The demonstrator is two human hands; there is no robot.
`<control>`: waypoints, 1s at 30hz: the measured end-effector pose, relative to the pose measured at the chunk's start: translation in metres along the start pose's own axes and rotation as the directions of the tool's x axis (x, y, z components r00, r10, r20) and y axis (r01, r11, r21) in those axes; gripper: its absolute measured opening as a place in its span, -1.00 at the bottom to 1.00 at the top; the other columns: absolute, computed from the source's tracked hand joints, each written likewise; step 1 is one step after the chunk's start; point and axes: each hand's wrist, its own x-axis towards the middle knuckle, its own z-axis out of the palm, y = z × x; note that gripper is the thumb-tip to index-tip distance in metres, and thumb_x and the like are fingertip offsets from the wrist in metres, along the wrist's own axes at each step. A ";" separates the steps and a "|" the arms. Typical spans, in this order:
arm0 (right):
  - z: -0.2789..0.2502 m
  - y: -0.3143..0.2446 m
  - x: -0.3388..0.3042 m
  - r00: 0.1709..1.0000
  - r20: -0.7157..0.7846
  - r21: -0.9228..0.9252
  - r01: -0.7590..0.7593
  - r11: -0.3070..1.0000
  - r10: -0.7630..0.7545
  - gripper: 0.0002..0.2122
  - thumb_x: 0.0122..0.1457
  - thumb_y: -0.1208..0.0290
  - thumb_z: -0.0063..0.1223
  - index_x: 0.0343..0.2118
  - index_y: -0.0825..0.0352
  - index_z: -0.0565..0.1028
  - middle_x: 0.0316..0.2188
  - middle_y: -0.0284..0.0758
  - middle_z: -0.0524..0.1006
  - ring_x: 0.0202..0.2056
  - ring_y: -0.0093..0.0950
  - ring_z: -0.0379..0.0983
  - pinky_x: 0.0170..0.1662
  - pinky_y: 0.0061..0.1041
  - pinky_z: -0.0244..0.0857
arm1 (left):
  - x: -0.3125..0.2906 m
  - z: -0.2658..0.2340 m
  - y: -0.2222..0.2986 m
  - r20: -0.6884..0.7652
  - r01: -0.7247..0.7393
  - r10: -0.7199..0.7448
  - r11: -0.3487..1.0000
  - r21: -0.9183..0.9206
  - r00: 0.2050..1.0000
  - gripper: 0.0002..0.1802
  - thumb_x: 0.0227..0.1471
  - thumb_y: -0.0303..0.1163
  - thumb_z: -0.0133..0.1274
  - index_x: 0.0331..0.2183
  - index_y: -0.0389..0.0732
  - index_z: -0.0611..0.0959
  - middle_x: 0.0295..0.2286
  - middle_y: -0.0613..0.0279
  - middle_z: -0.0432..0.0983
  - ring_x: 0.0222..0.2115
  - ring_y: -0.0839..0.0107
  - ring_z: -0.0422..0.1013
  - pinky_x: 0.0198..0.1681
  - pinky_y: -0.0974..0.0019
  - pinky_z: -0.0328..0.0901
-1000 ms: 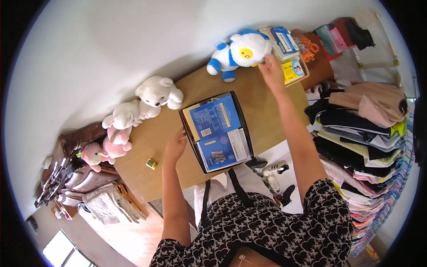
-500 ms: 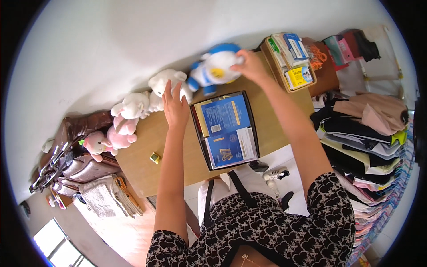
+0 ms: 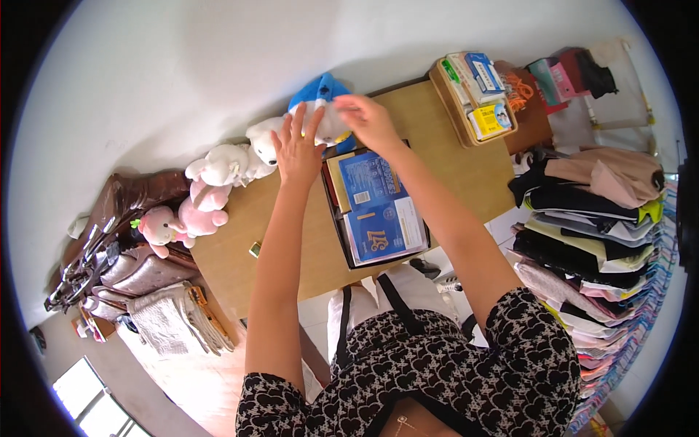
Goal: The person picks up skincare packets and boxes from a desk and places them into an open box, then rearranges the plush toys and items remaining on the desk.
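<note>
A blue and white plush toy (image 3: 318, 88) stands against the wall at the back of the wooden table (image 3: 466, 182). In front of its left side, my left hand (image 3: 300, 154) is raised with fingers spread; I cannot tell if it touches the toy. My right hand (image 3: 370, 125) is at the toy's right side, its fingers apart and slightly blurred, gripping nothing that I can see. White plush toys (image 3: 222, 166) sit close on the left, partly behind my left hand. Below my hands lies a dark-edged box (image 3: 338, 237) holding a blue booklet (image 3: 375, 207) and papers.
Pink plush toys (image 3: 200, 211) sit at the table's left end. A small yellow-green item (image 3: 255, 250) lies near my left forearm. At the back right stands a tan basket (image 3: 462, 135) of small boxes. Folded clothes (image 3: 593, 233) are piled at the right; a folded towel (image 3: 164, 320) lies lower left.
The blue and white plush toy has shifted left, up beside the white one. My right hand has moved left and its fingers have come apart. My left hand has moved slightly right.
</note>
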 end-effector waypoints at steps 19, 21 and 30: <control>-0.110 0.090 -0.203 0.809 -0.293 -0.673 -0.553 0.491 0.509 -0.81 0.02 0.39 -0.09 -0.38 0.39 0.46 -0.46 0.04 0.48 -0.38 0.01 0.40 -0.29 -0.14 0.29 | 0.011 0.016 0.037 -0.094 0.100 -0.106 0.993 -0.068 0.990 -0.33 -0.24 -0.17 0.22 -0.04 -0.01 0.35 0.07 0.08 0.03 0.02 0.02 0.12 -0.01 0.01 0.10; -0.113 0.093 -0.211 0.851 -0.302 -0.649 -0.514 0.561 0.430 -0.80 0.03 0.37 -0.06 -0.40 0.42 0.47 -0.48 0.05 0.47 -0.39 0.02 0.41 -0.31 -0.14 0.29 | 0.010 0.018 0.030 -0.108 0.134 -0.135 0.991 -0.016 0.985 -0.38 -0.21 -0.20 0.20 -0.07 -0.03 0.35 0.05 0.10 0.05 -0.02 0.02 0.18 -0.05 0.09 0.20; -0.200 0.100 -0.244 0.727 -0.572 -0.406 -0.654 0.638 0.381 -0.79 0.02 0.46 -0.09 -0.33 0.47 0.48 -0.45 0.11 0.46 -0.37 0.00 0.43 -0.32 -0.23 0.29 | 0.012 0.022 0.027 -0.080 0.140 -0.143 0.989 -0.052 0.986 -0.39 -0.19 -0.24 0.19 -0.07 -0.01 0.33 0.06 0.12 0.02 -0.05 -0.01 0.20 -0.12 0.08 0.26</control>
